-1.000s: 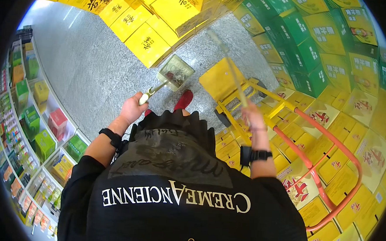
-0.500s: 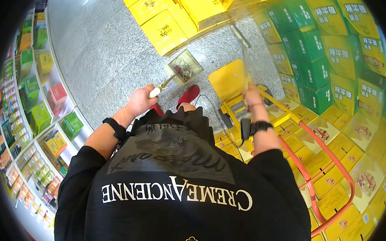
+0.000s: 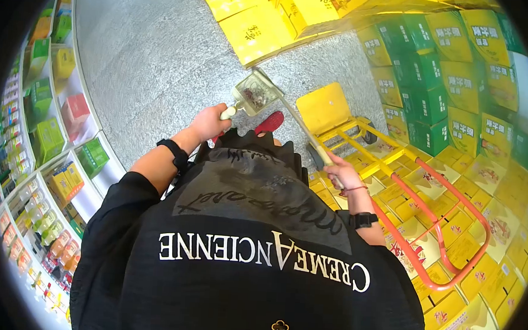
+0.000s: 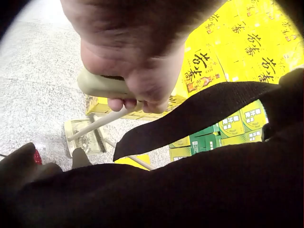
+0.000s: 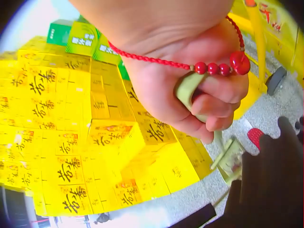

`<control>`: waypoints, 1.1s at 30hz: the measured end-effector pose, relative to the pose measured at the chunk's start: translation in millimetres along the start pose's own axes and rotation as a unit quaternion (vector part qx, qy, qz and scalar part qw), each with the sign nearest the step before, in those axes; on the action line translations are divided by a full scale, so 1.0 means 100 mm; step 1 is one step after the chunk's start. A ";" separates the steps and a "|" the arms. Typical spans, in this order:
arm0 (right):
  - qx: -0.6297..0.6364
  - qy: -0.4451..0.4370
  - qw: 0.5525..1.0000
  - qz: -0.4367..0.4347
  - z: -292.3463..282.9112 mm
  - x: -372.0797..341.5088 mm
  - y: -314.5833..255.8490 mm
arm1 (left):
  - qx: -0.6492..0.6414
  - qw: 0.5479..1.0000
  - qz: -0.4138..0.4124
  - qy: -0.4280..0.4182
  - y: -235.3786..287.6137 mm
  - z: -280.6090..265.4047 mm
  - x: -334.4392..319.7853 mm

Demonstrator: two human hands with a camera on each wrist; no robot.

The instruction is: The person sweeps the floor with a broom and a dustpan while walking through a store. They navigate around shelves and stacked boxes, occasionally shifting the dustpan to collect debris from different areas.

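My left hand (image 3: 211,123) grips the pale handle of a long-handled dustpan (image 3: 252,109), which is down by the floor in front of my red shoe (image 3: 270,124). Dark debris (image 3: 255,96) lies in the pan. In the left wrist view, my fingers curl round the thick end of the handle (image 4: 102,85). My right hand (image 3: 344,174) holds a broom by its pale stick (image 3: 303,126), which slants forward to the dustpan. Its narrow head overlaps the pan's far edge in the head view. Fingers wrap the grip (image 5: 189,89) in the right wrist view.
A yellow hand truck (image 3: 323,108) with red-orange handles stands at the right. Stacked yellow cartons (image 3: 253,36) rise ahead, green cartons (image 3: 424,78) at the far right. Shelves of packaged goods (image 3: 69,119) line the left. Grey speckled floor (image 3: 144,57) lies between.
The broom head has swung left and toward me, from beside the cartons to the dustpan's edge. The view has shifted, with the hand truck staying at the right. Both hands keep their holds.
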State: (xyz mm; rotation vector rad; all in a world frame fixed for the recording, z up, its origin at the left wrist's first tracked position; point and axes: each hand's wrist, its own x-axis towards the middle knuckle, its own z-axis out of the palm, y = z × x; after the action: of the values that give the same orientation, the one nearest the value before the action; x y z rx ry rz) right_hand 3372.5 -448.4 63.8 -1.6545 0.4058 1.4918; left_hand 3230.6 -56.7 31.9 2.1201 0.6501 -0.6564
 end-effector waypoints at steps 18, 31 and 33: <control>-0.021 0.034 0.995 0.091 1.92 0.44 -0.23 | -0.142 0.963 -0.105 0.201 -2.32 -0.13 -1.82; -0.161 -0.040 0.981 0.103 3.04 0.25 -0.75 | -0.166 0.942 -0.165 0.242 -2.76 0.02 -2.26; -0.148 -0.077 0.980 0.106 3.11 0.32 -0.84 | -0.179 0.941 -0.169 0.234 -2.78 0.01 -2.29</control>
State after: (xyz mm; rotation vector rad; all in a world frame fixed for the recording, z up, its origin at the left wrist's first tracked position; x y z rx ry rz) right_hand 3238.0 -154.4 87.2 -1.7488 0.2904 1.9021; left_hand 2884.1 42.4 28.3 1.8367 1.3126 -0.1761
